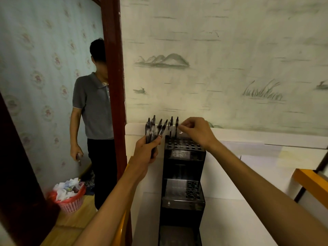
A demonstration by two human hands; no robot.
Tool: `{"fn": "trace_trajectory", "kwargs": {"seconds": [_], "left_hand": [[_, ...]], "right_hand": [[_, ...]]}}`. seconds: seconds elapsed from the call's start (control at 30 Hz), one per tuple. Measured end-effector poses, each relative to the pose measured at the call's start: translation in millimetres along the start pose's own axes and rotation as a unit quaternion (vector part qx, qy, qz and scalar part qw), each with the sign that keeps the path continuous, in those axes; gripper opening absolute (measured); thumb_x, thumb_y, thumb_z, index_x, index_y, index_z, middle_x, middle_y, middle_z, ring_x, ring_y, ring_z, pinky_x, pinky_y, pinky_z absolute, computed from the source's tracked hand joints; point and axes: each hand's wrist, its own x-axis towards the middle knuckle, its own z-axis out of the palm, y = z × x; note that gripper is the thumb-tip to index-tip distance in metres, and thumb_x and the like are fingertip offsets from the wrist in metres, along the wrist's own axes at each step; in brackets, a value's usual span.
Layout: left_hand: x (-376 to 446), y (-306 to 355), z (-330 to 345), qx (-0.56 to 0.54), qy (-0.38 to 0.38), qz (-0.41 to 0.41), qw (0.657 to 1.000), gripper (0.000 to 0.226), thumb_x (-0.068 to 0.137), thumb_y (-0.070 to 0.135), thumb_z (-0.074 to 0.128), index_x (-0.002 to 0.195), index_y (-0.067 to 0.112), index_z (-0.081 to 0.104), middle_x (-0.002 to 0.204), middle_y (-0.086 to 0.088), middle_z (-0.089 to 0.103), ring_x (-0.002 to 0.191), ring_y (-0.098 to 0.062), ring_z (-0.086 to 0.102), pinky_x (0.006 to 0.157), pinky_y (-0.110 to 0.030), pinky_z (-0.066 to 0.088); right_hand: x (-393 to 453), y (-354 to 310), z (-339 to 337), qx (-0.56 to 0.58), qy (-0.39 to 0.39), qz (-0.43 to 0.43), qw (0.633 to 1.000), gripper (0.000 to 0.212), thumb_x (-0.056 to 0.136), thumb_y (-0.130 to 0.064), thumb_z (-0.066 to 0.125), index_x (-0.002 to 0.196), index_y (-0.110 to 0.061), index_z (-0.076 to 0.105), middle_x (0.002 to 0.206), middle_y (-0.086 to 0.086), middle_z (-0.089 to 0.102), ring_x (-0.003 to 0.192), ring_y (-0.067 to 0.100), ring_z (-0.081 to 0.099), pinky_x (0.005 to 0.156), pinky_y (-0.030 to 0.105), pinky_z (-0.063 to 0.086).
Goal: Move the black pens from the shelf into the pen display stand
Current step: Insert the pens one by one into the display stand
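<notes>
My left hand (148, 150) grips a bunch of several black pens (155, 127), clips up, just left of the black tiered pen display stand (183, 174). Two black pens (174, 126) stand upright in holes at the back left of the stand's top tier. My right hand (197, 130) hovers over that top tier, and its fingertips pinch the right one of the two standing pens near its clip. The stand's lower tier holds empty holes.
The stand sits on a white surface (230, 174) against a wall with an ink landscape. A dark red door post (113, 68) rises at the left. Beyond it stands a person (92, 112) in a grey shirt, near a pink basket (71, 199) of paper waste.
</notes>
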Motion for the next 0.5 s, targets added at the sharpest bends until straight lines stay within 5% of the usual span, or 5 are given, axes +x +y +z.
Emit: {"fn": "trace_trajectory", "kwargs": {"seconds": [0.2,0.37,0.5], "left_hand": [[-1.3,1.3,21.1,0.018,-0.004,0.023,1.0,0.015,0.094,0.017,0.067,0.102,0.005,0.067,0.058,-0.001,0.051,0.046,-0.011,0.042,0.038,-0.021,0.031],[-5.6,2.7,35.7,0.044,-0.008,0.027,0.999,0.017,0.095,0.023,0.066,0.106,0.01,0.067,0.058,0.003,0.059,0.047,-0.009,0.049,0.041,-0.021,0.035],[-4.6,1.8,34.7,0.039,-0.008,0.025,0.999,0.017,0.099,0.032,0.06,0.108,0.019,0.066,0.077,-0.005,0.069,0.047,-0.009,0.05,0.041,-0.02,0.036]], "right_hand": [[-11.0,-14.6,-11.8,0.153,-0.134,0.02,0.979,0.02,0.09,-0.034,0.07,0.098,-0.017,0.077,0.088,-0.002,0.077,0.081,0.01,0.071,0.072,0.021,0.055],[-15.6,-12.6,-10.5,0.21,-0.124,0.036,0.969,0.022,0.091,-0.028,0.07,0.1,-0.009,0.076,0.091,0.006,0.077,0.089,0.021,0.072,0.088,0.036,0.056],[-12.1,-9.2,-10.8,0.33,-0.073,0.099,0.936,0.026,0.095,-0.022,0.065,0.101,0.003,0.07,0.095,0.017,0.075,0.088,0.032,0.074,0.088,0.043,0.057]]}}
